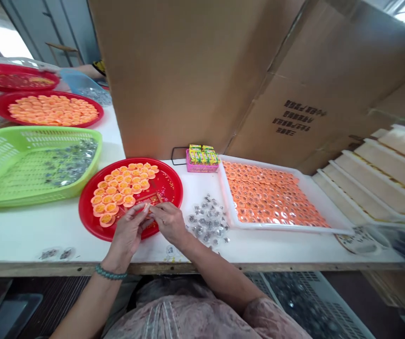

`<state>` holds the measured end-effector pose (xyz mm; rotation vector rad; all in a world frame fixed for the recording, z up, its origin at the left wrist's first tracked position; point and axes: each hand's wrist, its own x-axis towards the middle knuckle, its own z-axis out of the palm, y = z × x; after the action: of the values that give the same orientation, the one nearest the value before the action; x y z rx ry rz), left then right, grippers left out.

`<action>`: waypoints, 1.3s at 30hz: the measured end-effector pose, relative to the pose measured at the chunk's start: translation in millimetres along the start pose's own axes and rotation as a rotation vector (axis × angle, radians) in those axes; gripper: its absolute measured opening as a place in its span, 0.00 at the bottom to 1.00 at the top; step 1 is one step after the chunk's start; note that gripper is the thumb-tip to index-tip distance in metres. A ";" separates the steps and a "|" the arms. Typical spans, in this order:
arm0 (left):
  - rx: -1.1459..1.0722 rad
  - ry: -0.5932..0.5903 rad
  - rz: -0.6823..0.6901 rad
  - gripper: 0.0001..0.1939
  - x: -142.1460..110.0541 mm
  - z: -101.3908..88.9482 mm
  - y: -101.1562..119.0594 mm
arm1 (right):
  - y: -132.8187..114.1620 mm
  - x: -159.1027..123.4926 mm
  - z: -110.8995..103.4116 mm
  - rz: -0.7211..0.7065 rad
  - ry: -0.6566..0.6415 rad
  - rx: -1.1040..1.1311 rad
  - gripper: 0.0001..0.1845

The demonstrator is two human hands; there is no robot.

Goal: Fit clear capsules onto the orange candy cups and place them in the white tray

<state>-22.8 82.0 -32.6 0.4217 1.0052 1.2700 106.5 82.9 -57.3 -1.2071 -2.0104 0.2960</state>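
Both my hands meet over the front of a round red tray [94, 225]. My left hand [131, 229], with a beaded bracelet on the wrist, is closed in a pinch. My right hand [170, 223] pinches at the same spot from the right. A small orange bit shows at the fingertips, but the fingers hide most of it and its kind is unclear. Rows of orange round pieces with yellow centres [120, 187] lie on the tray beyond my hands. Right of my right hand is a loose pile of small clear plastic parts [207, 220] with dark marks.
A white tray [336, 227] holds rows of orange pieces under clear covers. Behind stand a pink basket [202, 167] of yellow-green packets and a cardboard wall [195, 75]. At left are a green basket [15, 200], more red trays [96, 117] and another person's arm [85, 71]. White trays [375, 188] are stacked right.
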 end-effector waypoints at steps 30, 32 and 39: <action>-0.075 -0.049 -0.157 0.08 -24.9 9.8 0.9 | 70.6 -22.0 -83.3 0.481 -0.348 -0.437 0.08; -0.040 -0.034 -0.145 0.07 -24.0 8.1 -0.8 | 70.9 -22.4 -82.5 0.494 -0.298 -0.365 0.09; 0.023 -0.006 -0.119 0.06 -23.2 7.5 -4.3 | 80.9 -28.6 -88.4 0.559 -0.106 -0.045 0.11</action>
<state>-13.4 61.3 -22.9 0.3770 1.0257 1.1507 229.6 86.1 -54.4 -1.8037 -1.7358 0.5977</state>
